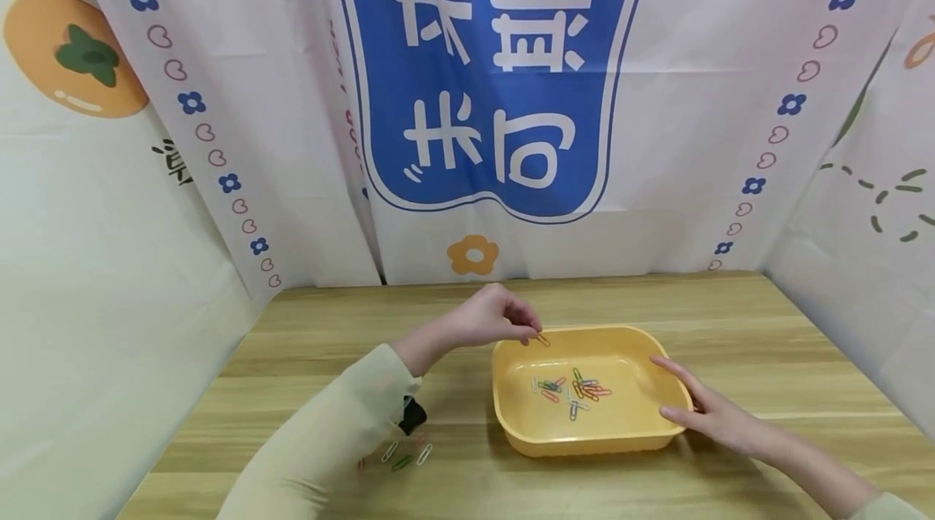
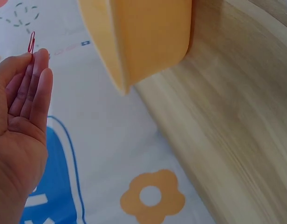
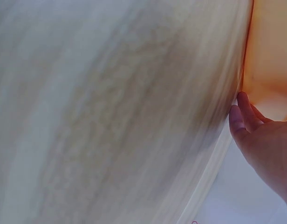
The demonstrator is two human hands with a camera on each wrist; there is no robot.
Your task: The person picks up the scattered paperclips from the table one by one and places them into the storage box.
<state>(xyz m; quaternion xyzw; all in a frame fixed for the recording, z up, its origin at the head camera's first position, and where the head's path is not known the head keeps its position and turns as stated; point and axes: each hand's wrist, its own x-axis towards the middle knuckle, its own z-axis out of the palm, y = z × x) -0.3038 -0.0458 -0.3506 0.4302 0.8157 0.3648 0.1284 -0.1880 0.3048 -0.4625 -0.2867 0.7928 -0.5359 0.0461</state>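
My left hand (image 1: 495, 317) pinches a red paper clip (image 2: 31, 43) between thumb and fingertips, above the back left rim of a yellow plastic basin (image 1: 592, 446). In the left wrist view the clip stands upright from the fingertips, and the other fingers are slightly bent. My right hand (image 1: 721, 423) holds the basin's right rim, thumb and a finger reaching over the edge; its other fingers are partly hidden against the outer wall. Inside the basin lie several colored paper clips (image 1: 588, 387), mostly in two loose clusters on its floor.
On the wooden table (image 1: 467, 487), left of the basin, lie several more clips, including a green paper clip (image 1: 402, 463) and a white paper clip (image 1: 424, 454), near the left sleeve (image 1: 321, 431). Printed cloth (image 1: 672, 179) hangs behind the table and along both sides.
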